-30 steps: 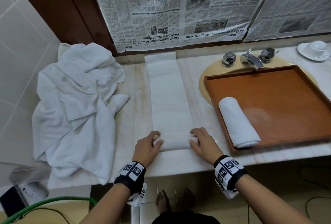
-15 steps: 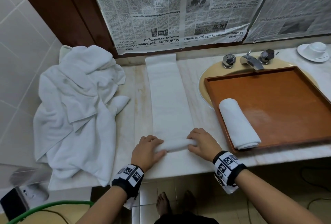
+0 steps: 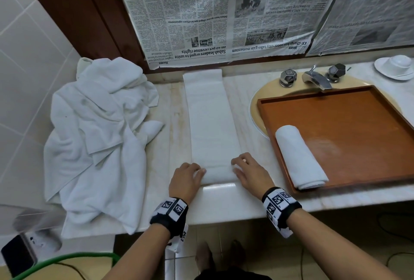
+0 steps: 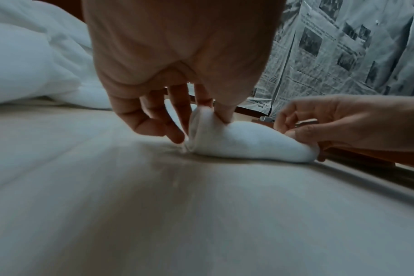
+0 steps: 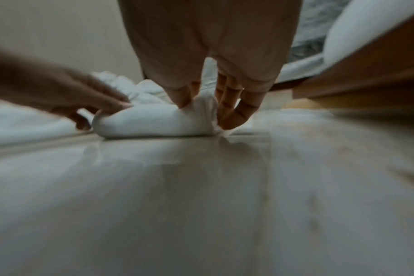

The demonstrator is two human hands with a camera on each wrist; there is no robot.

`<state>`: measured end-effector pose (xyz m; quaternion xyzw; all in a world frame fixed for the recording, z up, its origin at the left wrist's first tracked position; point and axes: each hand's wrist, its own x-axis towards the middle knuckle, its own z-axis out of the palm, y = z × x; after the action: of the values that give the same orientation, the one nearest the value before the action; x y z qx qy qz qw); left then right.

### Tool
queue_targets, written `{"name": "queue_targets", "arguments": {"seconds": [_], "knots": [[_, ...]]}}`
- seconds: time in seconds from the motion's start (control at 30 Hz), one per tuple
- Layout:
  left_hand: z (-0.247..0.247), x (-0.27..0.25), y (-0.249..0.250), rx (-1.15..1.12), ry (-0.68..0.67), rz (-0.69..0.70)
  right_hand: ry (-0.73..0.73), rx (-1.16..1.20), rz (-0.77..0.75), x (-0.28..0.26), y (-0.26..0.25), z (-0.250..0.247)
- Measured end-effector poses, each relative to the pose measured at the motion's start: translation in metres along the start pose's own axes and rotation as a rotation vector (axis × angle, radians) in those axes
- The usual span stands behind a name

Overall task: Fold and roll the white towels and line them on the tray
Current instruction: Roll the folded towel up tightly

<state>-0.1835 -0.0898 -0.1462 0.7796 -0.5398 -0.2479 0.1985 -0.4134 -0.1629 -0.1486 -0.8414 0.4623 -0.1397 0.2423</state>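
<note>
The folded towel strip point(image 3: 209, 123) lies lengthwise on the desk point(image 3: 224, 201), its near end rolled. The left hand point(image 3: 184, 180) and right hand point(image 3: 251, 173) pinch the roll's two ends, thumbs seemingly on top. One rolled towel point(image 3: 299, 156) lies in the tray point(image 3: 349, 127); a towel heap point(image 3: 96, 136) sits left.

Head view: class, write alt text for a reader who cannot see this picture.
Two hands, left hand and right hand, grip the rolled near end of a long folded white towel on a marble counter. One rolled towel lies in the wooden tray over the sink; a heap of loose towels lies at left.
</note>
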Motion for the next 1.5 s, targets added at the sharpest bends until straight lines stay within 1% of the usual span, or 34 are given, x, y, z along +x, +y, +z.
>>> {"name": "queue_targets", "arguments": {"seconds": [0.03,0.1,0.17,0.2,0.27,0.37,0.43,0.5,0.63,0.67,0.73,0.8,0.93,1.03,1.07,1.1,1.13,1.2,1.23,1.3,1.33,1.37,1.43,1.5], "knots": [[0.001,0.000,0.001,0.020,0.029,0.016,0.012,-0.060,-0.046,0.000,-0.002,0.001],[0.005,0.000,0.003,0.070,0.072,0.114,0.033,-0.166,-0.105,0.000,-0.004,0.003],[0.009,-0.003,0.002,0.101,0.078,0.216,-0.001,-0.211,-0.135,-0.001,-0.005,0.002],[0.010,-0.005,0.000,0.107,0.075,0.244,-0.041,-0.219,-0.141,-0.004,-0.004,0.004],[0.010,-0.007,-0.002,0.124,0.044,0.274,-0.094,-0.234,-0.143,-0.007,-0.001,0.004],[0.010,-0.013,-0.004,0.252,-0.049,0.321,-0.110,-0.176,-0.098,-0.005,-0.001,0.003],[0.010,-0.013,-0.005,0.324,-0.108,0.318,-0.112,-0.142,-0.057,0.001,-0.004,0.000],[0.005,-0.010,-0.003,0.327,-0.171,0.293,-0.142,-0.109,-0.016,0.005,-0.004,-0.004],[-0.001,-0.004,-0.014,0.174,-0.185,0.255,-0.260,0.007,0.041,0.004,-0.002,-0.013],[-0.001,-0.004,-0.016,0.120,-0.189,0.233,-0.274,0.033,0.058,0.003,-0.002,-0.015],[-0.002,-0.004,-0.015,0.029,-0.187,0.177,-0.249,0.087,0.078,0.002,-0.002,-0.016],[-0.001,-0.006,-0.009,-0.014,-0.166,0.148,-0.222,0.074,0.059,0.001,-0.004,-0.013],[0.002,-0.006,-0.006,-0.060,-0.109,0.106,-0.094,-0.145,-0.042,-0.002,-0.006,-0.004],[0.000,-0.005,-0.006,0.059,-0.102,0.078,-0.143,-0.163,-0.085,-0.006,-0.006,-0.005],[-0.001,-0.004,-0.005,0.112,-0.077,0.093,-0.178,-0.154,-0.087,-0.007,-0.006,-0.006],[-0.001,-0.004,-0.004,0.161,-0.040,0.148,-0.202,-0.143,-0.087,-0.008,-0.005,-0.007],[0.001,-0.005,-0.003,0.207,-0.017,0.232,-0.211,-0.123,-0.082,-0.007,-0.005,-0.007],[0.006,-0.010,-0.007,0.268,-0.020,0.361,-0.217,-0.042,-0.045,-0.003,-0.005,-0.008],[0.007,-0.013,-0.011,0.288,-0.013,0.380,-0.229,0.009,-0.009,0.001,-0.005,-0.010],[0.009,-0.016,-0.019,0.315,0.021,0.386,-0.252,0.061,0.058,0.008,-0.004,-0.012],[0.007,-0.015,-0.020,0.312,0.030,0.390,-0.257,0.035,0.055,0.009,-0.003,-0.012],[0.005,-0.012,-0.020,0.293,0.009,0.384,-0.241,-0.018,0.030,0.008,-0.004,-0.011],[-0.001,-0.006,-0.014,0.276,-0.060,0.351,-0.152,-0.173,-0.082,0.001,-0.005,-0.008],[-0.005,0.001,-0.008,0.270,-0.136,0.297,-0.152,-0.293,-0.148,-0.009,-0.009,-0.005]]}}
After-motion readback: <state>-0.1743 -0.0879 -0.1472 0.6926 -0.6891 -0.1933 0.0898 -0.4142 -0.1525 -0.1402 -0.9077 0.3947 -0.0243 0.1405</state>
